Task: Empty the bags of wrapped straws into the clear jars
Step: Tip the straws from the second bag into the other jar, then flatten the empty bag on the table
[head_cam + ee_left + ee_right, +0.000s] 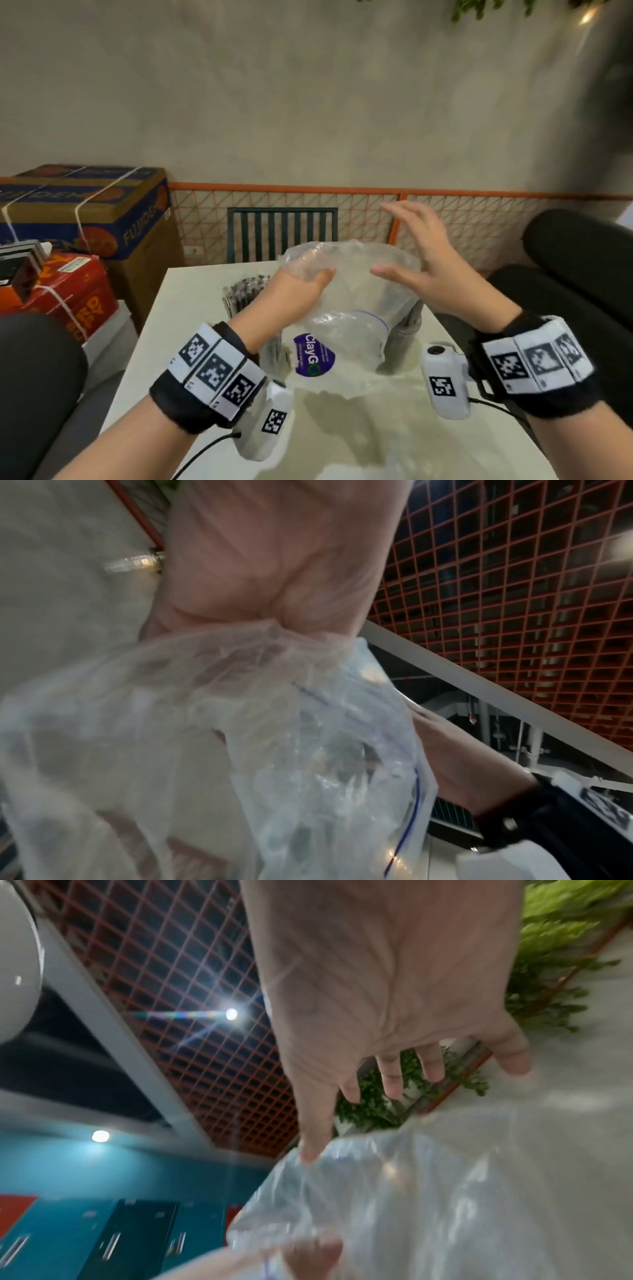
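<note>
White table [342, 428], glossy top with reflections. Standing on it: one jar [241, 296] at the far left, packed with upright wrapped straws; a second jar [406, 325] to the right, largely hidden behind a clear bag. Between them, a round purple sticker [313, 356] lettered "ClayGo" lies flat on the surface.

Grey wall [274, 102], orange lattice fence [342, 212], dark chair [281, 233].

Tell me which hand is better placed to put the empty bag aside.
Probably the left. The left hand already grips the bag by its bunched plastic, so it can carry the bag off. The right hand is open beside it, without any grip.
</note>
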A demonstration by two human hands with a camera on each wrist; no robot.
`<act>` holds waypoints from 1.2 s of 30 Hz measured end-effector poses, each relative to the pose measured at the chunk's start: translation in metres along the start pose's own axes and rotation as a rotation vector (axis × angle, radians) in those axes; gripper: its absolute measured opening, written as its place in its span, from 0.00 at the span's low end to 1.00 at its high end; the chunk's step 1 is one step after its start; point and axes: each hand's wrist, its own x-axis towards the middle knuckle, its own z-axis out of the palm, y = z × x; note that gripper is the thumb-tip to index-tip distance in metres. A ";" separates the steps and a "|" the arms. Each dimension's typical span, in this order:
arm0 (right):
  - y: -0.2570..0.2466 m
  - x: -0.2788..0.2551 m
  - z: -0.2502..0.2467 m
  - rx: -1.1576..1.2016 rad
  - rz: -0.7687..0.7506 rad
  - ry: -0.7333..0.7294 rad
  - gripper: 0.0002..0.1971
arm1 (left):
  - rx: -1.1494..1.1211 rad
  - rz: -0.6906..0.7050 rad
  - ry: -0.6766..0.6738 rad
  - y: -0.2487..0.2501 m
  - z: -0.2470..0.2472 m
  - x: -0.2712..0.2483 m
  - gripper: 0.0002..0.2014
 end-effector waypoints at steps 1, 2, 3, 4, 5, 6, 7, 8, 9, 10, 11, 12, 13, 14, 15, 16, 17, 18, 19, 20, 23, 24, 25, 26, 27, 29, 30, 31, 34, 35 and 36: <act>0.001 -0.001 0.004 -0.036 0.034 -0.040 0.31 | -0.004 -0.002 -0.029 0.003 0.010 -0.003 0.15; 0.002 -0.003 0.009 -0.046 0.075 -0.083 0.23 | -0.014 -0.007 -0.051 0.004 0.020 -0.005 0.16; 0.004 -0.007 0.013 -0.034 0.105 -0.114 0.14 | -0.014 -0.006 -0.073 0.003 0.028 -0.009 0.18; 0.005 -0.012 0.016 -0.008 0.118 -0.126 0.06 | 0.006 -0.008 -0.103 0.001 0.035 -0.014 0.21; 0.009 -0.017 0.017 0.002 0.124 -0.109 0.02 | 0.033 -0.006 -0.143 -0.003 0.042 -0.019 0.22; 0.014 -0.021 0.017 -0.006 0.133 -0.077 0.04 | 0.048 -0.008 -0.201 -0.010 0.050 -0.025 0.23; 0.019 -0.026 0.015 -0.025 0.158 -0.046 0.05 | 0.048 -0.014 -0.258 -0.020 0.057 -0.031 0.21; 0.026 -0.030 0.010 -0.040 0.193 -0.010 0.05 | 0.057 -0.026 -0.293 -0.032 0.065 -0.038 0.20; 0.034 -0.034 0.004 -0.064 0.224 0.031 0.06 | 0.071 -0.037 -0.301 -0.046 0.073 -0.045 0.18; 0.042 -0.037 -0.003 -0.089 0.253 0.074 0.08 | 0.069 -0.049 -0.271 -0.059 0.079 -0.054 0.15; 0.050 -0.042 -0.009 -0.116 0.274 0.106 0.09 | 0.044 -0.087 -0.228 -0.074 0.085 -0.063 0.11; 0.058 -0.046 -0.014 -0.135 0.288 0.110 0.09 | -0.004 -0.132 -0.198 -0.087 0.090 -0.071 0.09; 0.065 -0.051 -0.016 -0.148 0.285 0.092 0.08 | -0.067 -0.167 -0.193 -0.096 0.094 -0.078 0.13; 0.069 -0.055 -0.016 -0.163 0.284 0.060 0.06 | -0.118 -0.191 -0.222 -0.103 0.096 -0.084 0.19; 0.073 -0.059 -0.014 -0.180 0.287 0.027 0.06 | -0.139 -0.217 -0.279 -0.105 0.098 -0.089 0.24; 0.075 -0.063 -0.011 -0.195 0.294 -0.004 0.06 | -0.157 -0.237 -0.342 -0.102 0.100 -0.093 0.29; 0.076 -0.066 -0.009 -0.202 0.298 -0.030 0.07 | -0.169 -0.245 -0.391 -0.094 0.104 -0.095 0.36; 0.074 -0.069 -0.007 -0.202 0.306 -0.057 0.08 | -0.173 -0.231 -0.399 -0.086 0.108 -0.095 0.44; 0.070 -0.072 -0.005 -0.188 0.314 -0.092 0.09 | -0.161 -0.206 -0.381 -0.075 0.115 -0.093 0.48; 0.066 -0.074 -0.002 -0.162 0.313 -0.129 0.10 | -0.163 -0.178 -0.347 -0.062 0.122 -0.091 0.48; 0.053 -0.082 0.003 -0.050 0.250 -0.172 0.07 | -0.217 -0.095 -0.224 -0.030 0.148 -0.078 0.29; 0.053 -0.085 0.001 -0.034 0.224 -0.155 0.08 | -0.260 -0.076 -0.170 -0.023 0.155 -0.074 0.20; 0.055 -0.090 -0.003 -0.061 0.197 -0.113 0.12 | -0.302 -0.081 -0.114 -0.017 0.159 -0.072 0.13; 0.058 -0.097 -0.010 -0.124 0.175 -0.044 0.19 | -0.340 -0.096 -0.061 -0.014 0.161 -0.071 0.10; 0.062 -0.107 -0.017 -0.187 0.163 0.058 0.26 | -0.362 -0.117 -0.014 -0.012 0.162 -0.071 0.10; 0.071 -0.139 -0.025 -0.225 0.187 0.294 0.34 | -0.391 -0.164 0.070 -0.009 0.162 -0.072 0.12; 0.076 -0.156 -0.023 -0.163 0.253 0.344 0.36 | -0.400 -0.177 0.110 -0.008 0.163 -0.072 0.13; 0.079 -0.172 -0.019 -0.034 0.369 0.314 0.38 | -0.407 -0.177 0.140 -0.008 0.163 -0.072 0.12; 0.086 -0.202 0.007 0.362 0.722 -0.030 0.36 | -0.479 -0.154 0.155 0.001 0.170 -0.075 0.08; 0.090 -0.207 0.014 0.419 0.768 -0.117 0.31 | -0.505 -0.171 0.138 0.004 0.174 -0.076 0.08; 0.093 -0.211 0.018 0.470 0.779 -0.161 0.25 | -0.526 -0.200 0.123 0.007 0.176 -0.076 0.08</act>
